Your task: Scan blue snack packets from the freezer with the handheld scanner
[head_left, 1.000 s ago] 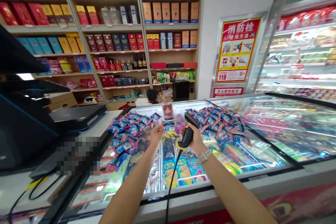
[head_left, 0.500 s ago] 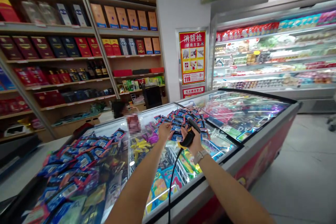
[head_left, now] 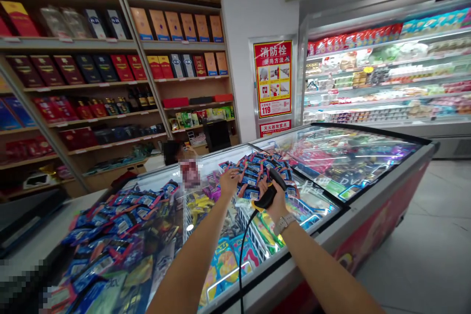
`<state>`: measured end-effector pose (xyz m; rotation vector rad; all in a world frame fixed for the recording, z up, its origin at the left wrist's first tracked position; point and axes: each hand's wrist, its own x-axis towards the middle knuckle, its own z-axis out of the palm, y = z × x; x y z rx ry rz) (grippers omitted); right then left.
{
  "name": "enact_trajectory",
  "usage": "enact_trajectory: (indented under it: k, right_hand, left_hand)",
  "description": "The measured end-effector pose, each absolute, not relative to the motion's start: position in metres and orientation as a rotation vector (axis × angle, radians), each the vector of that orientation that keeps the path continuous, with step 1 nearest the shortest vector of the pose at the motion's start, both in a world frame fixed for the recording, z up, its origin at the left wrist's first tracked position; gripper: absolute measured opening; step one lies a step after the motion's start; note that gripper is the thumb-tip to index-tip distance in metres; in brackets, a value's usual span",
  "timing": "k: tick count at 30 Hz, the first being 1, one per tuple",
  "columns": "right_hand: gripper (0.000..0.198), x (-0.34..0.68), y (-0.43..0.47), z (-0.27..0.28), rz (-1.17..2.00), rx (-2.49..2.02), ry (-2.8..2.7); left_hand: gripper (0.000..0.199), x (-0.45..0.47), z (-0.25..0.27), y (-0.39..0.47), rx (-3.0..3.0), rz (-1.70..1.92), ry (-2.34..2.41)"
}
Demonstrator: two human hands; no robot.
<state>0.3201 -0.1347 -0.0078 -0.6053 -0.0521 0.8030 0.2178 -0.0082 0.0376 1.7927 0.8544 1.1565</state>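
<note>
The right hand (head_left: pixel 278 204) is clamped on a scanner (head_left: pixel 268 197) just right of centre; the left hand (head_left: pixel 228 184), grip unclear, has shifted to the mid-frame packets (head_left: pixel 253 170), bringing both hands to one pile.

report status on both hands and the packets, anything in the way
Right hand gripping scanner. Left hand at the farther pile of blue packets, grip unclear. Scanner's cord hangs across the freezer's near edge.
</note>
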Motion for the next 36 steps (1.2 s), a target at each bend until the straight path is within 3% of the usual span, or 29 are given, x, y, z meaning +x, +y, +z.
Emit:
enact_trajectory:
  k: [5,12,20,24,28,32,36]
  right_hand:
    - [0.012,0.278,-0.136,0.025,0.745,-0.524,-0.166]
    - [0.015,0.172,-0.102,0.045,1.253,-0.581,-0.350]
    - [0.016,0.059,-0.082,0.023,1.658,-0.706,-0.439]
    - [0.021,0.020,-0.077,0.014,1.747,-0.756,-0.460]
    - [0.019,-0.005,-0.072,0.006,1.799,-0.795,-0.495]
    - [0.015,-0.010,-0.071,0.004,1.838,-0.813,-0.483]
    - [0.013,0.003,-0.075,0.014,1.854,-0.687,-0.384]
  left_hand:
    - [0.014,0.165,0.054,0.001,1.725,1.308,0.875]
    - [0.018,0.016,0.059,0.001,2.035,1.336,1.251]
    - [0.024,-0.155,0.047,-0.046,2.254,0.988,2.017]
    - [0.036,-0.190,0.034,-0.065,2.017,0.760,2.306]
    - [0.042,-0.197,0.025,-0.067,1.857,0.687,2.273]
    - [0.031,-0.190,0.023,-0.064,1.785,1.063,2.149]
    - [0.042,-0.168,0.024,-0.058,1.553,1.622,1.649]
